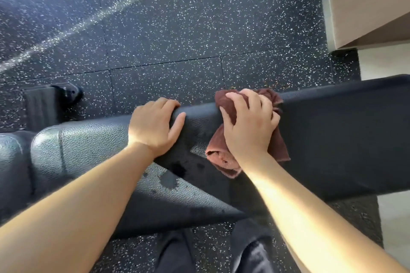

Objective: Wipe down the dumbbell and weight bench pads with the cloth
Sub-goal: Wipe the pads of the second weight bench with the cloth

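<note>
I see my right hand [248, 122] as a grip clamped on the bunched maroon cloth [277, 146], pressing it against the far edge of the black back pad [332, 139] of the weight bench. My left hand [155, 126] lies with fingers apart over the same edge, just left of the cloth, holding nothing. Damp blotches [170, 175] mark the pad near my forearms. The seat pad [66, 150] sits to the left, over speckled rubber floor [177, 29].
</note>
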Tool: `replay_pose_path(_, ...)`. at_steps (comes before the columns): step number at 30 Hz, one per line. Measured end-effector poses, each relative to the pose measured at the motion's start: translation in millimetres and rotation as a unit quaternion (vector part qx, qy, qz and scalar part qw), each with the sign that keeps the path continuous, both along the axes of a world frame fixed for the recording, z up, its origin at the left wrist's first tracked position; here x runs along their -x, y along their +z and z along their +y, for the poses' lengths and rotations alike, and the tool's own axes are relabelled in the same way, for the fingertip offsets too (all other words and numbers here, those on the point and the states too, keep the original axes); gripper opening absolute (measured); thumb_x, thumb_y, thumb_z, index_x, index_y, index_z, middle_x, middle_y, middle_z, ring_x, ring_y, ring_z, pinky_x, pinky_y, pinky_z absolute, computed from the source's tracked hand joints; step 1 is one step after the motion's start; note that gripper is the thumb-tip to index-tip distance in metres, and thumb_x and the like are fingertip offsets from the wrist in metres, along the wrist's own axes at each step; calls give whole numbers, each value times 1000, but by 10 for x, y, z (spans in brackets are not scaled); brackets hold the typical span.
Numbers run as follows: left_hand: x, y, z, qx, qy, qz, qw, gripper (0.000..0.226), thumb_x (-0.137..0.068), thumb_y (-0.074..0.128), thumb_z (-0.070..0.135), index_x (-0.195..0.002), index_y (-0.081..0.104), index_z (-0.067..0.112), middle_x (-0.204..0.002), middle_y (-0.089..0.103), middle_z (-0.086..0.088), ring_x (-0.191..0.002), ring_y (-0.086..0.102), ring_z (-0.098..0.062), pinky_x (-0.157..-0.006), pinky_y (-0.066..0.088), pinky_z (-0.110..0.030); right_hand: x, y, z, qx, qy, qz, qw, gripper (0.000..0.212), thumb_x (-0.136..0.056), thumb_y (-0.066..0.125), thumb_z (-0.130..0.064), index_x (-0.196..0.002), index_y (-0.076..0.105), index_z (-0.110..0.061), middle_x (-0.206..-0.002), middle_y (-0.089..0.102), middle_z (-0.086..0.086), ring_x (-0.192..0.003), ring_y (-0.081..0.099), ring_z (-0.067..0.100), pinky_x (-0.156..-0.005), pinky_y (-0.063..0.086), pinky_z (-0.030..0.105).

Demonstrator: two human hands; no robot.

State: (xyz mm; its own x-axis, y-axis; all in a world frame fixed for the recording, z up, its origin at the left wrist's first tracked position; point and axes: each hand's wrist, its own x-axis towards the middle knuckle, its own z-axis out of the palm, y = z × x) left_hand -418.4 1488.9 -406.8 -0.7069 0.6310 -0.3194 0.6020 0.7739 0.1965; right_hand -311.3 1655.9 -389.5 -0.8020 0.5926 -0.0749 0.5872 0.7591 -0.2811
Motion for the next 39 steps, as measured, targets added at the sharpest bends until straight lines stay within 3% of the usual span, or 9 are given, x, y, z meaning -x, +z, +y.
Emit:
replay_pose_path(5,20,-6,-10,-40,-3,-10,999,48,-90,28,47,-107,60,16,-97,63,-4,-81,58,-30,-68,39,-36,423,-57,43,1,30,-59,998,21,-88,54,-44,-105,59,-34,-115,56,-7,-108,47,23,-84,33,44)
replay_pose_path(14,46,20,-2,-29,-3,-44,999,48,-89,28,46,-108,60,16,-97,62,-3,-79,58,-28,-67,37,-35,-317,-6,-139,-28,90,5,996,33,-81,59,-35,-114,60,-29,-124,57,-2,-115,47,26,-83,39,47)
replay_pose_path(19,54,16,-7,-33,-7,-47,998,46,-88,31,44,-108,61,14,-97,62,-3,-78,58,-28,-67,39,-36,-29,-5,-92,-14,47,-3,999,31,-82,61,-39,-111,60,-30,-121,58,-5,-113,48,26,-82,38,46)
replay_pose_path(28,53,24,13,-26,-12,-49,998,48,-89,28,44,-111,59,15,-99,61,-2,-81,57,-27,-70,39,-36,509,-47,-57,-9,46,-59,997,19,-80,57,-42,-95,63,-32,-96,61,-9,-93,53,23,-74,30,39)
replay_pose_path(39,1,-54,-25,-45,-6,18,999,42,-91,29,44,-113,57,21,-103,62,-2,-92,57,-28,-72,36,-34,-9,-103,-348,-45,28,68,996,28,-79,60,-35,-107,61,-32,-116,59,-7,-108,50,22,-78,32,39)
